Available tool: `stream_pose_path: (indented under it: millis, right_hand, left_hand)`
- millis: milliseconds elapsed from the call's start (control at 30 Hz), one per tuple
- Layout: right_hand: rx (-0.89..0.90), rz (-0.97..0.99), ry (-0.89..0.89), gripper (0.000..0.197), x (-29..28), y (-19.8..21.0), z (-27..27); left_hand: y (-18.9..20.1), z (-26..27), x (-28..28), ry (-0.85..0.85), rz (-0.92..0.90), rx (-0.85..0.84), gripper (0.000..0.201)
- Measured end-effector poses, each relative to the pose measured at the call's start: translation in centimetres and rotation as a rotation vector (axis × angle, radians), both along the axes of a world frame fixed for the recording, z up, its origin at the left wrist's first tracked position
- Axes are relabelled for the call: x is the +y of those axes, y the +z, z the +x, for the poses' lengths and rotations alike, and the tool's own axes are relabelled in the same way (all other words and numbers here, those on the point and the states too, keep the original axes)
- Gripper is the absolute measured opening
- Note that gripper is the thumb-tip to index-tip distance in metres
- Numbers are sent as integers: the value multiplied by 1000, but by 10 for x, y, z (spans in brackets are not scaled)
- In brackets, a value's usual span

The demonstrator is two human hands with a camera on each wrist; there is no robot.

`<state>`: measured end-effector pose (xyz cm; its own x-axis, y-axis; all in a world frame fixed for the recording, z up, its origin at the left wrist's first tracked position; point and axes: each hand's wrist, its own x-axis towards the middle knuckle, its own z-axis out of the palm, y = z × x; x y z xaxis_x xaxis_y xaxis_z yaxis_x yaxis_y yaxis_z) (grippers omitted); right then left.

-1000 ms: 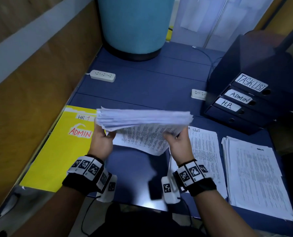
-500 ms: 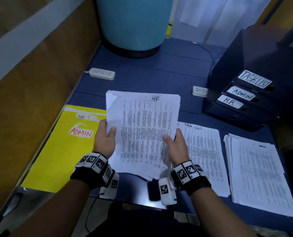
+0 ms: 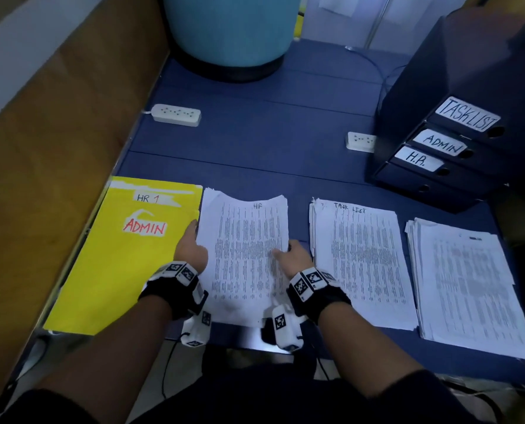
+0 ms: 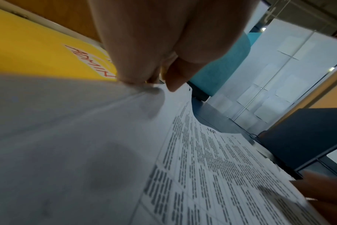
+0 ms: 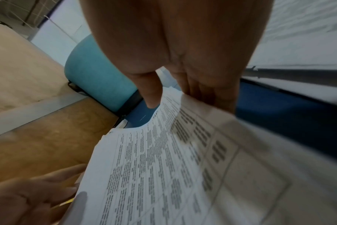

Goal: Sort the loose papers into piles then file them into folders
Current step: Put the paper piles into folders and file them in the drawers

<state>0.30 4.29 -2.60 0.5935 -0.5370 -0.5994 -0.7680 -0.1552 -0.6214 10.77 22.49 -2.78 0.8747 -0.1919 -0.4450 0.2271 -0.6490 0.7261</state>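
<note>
A thick stack of printed sheets headed HR [image 3: 246,255] lies low over the blue desk [image 3: 255,148], bowed in the middle. My left hand [image 3: 191,243] pinches its left edge, thumb on top, and the same HR stack [image 4: 212,167] fills the left wrist view under that hand [image 4: 156,73]. My right hand [image 3: 292,255] grips the right edge, thumb on the top sheet; the right wrist view shows this hand [image 5: 183,91] holding the stack [image 5: 164,167]. A yellow folder [image 3: 126,255] marked HR 1 and ADMIN lies just left of the stack.
A pile headed TASK LIST [image 3: 362,261] and another paper pile [image 3: 469,286] lie to the right. A dark file box [image 3: 457,123] labelled TASKLIST, ADMIN, H.R. stands at back right. Two white power strips [image 3: 175,115] and a teal cylinder [image 3: 230,32] sit further back. A wooden wall [image 3: 56,148] borders the left.
The HR stack went from being held up edge-on to turned face up and lowered toward the desk between the yellow folder and the TASK LIST pile. Both hands kept their hold.
</note>
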Motion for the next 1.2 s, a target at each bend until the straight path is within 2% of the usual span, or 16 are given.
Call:
stream_pose_path:
  millis: [100, 200, 333, 400, 500, 667, 800, 867, 967, 1133, 1200]
  right_hand:
    - [-5, -29, 45, 33, -7, 6, -13]
    - [4, -67, 54, 49, -17, 10, -30]
    - [77, -98, 181, 44, -13, 6, -44]
    - [110, -99, 164, 41, -6, 0, -42]
    - [180, -120, 139, 45, 2, -3, -31]
    - [222, -176, 154, 49, 8, -8, -24]
    - [269, -175, 146, 51, 13, -6, -25]
    - [274, -171, 138, 46, 13, -6, -25]
    - [231, -158, 117, 26, 10, -6, -26]
    - [96, 10, -27, 32, -7, 3, -29]
    - [97, 68, -51, 26, -14, 8, -32]
  left_hand:
    - [-7, 7, 6, 1, 21, 29, 68]
    - [-11, 5, 12, -22, 94, 49, 68]
    - [-20, -8, 16, -153, 230, -39, 67]
    - [-26, -9, 18, -166, 305, -72, 67]
    - [-26, -8, 20, -96, 356, -79, 55]
    - [-27, -6, 36, -13, 358, 3, 33]
    - [-27, -9, 47, -98, 366, 35, 10]
    - [-25, -6, 50, -121, 342, 77, 9]
    - [-23, -2, 54, -140, 268, 155, 20]
    - [-19, 0, 55, -76, 201, 158, 28]
    - [-19, -3, 54, -3, 168, 145, 31]
